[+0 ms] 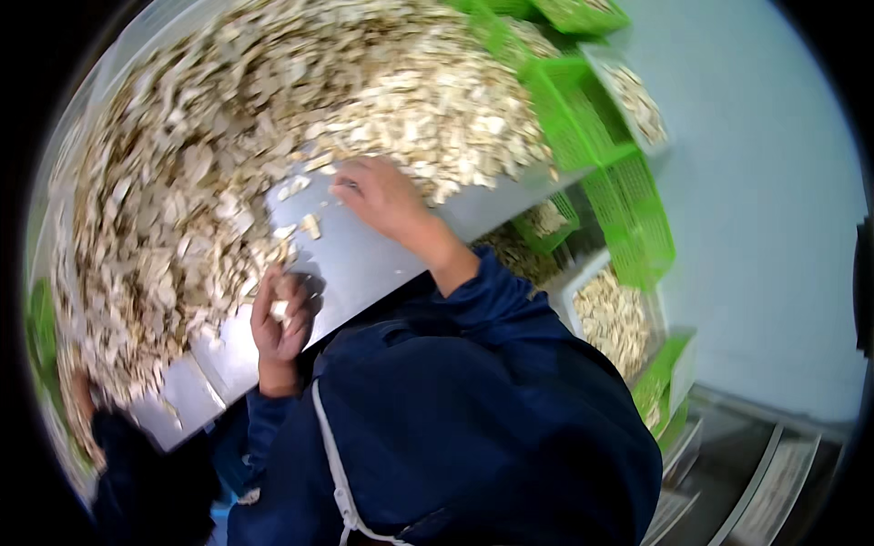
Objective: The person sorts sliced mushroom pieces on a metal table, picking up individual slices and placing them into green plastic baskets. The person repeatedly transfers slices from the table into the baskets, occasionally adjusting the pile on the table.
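Thin, pale dried slices (191,164) lie heaped over a metal table (355,256). My left hand (283,314), palm up with curled fingers, is at the near side of the darker heap; a pale slice rests in it. Farther right, my right hand (382,194) reaches over the bare metal to the edge of a lighter heap of slices (457,116). Its fingers are bent and the fingertips are blurred; whether they hold a slice is not clear. A few loose slices (311,226) lie on the metal between both hands.
Green plastic baskets (577,102) stand along the right, by a pale wall. A white-rimmed bin of slices (611,321) stands at my right side, below the table. At the lower left, a co-worker's dark sleeve (130,450) and hand (83,396) are at the heap.
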A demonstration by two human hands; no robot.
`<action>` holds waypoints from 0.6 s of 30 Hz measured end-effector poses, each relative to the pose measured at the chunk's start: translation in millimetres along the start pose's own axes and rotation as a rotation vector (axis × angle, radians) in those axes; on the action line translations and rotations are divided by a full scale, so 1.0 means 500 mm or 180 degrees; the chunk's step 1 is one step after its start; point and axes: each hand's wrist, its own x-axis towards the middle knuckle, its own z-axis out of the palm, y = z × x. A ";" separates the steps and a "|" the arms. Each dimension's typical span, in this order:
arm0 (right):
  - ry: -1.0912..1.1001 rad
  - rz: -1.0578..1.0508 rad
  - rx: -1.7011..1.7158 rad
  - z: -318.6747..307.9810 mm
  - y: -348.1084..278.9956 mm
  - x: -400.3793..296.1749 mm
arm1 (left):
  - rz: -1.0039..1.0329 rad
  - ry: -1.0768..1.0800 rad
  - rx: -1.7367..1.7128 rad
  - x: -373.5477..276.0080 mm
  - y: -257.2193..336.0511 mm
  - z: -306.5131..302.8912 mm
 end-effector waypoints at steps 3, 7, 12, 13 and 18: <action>-0.0471 0.1659 0.1336 -0.111 -0.002 -0.016 | -0.0212 -0.0154 -0.0153 0.017 -0.001 0.003; 0.0559 0.1939 0.2474 -0.256 0.061 -0.155 | -0.0286 -0.0094 -0.0144 0.010 0.003 0.017; 0.2831 0.3119 0.1084 -0.549 0.079 -0.436 | -0.0329 -0.0338 0.0026 -0.007 0.015 -0.008; 0.3593 0.3580 0.0187 -0.596 0.048 -0.465 | -0.0287 -0.0346 0.0111 -0.013 0.014 -0.006; 0.6602 0.1581 0.0241 -0.854 0.085 -1.006 | -0.0516 -0.0238 0.0072 0.004 0.014 -0.012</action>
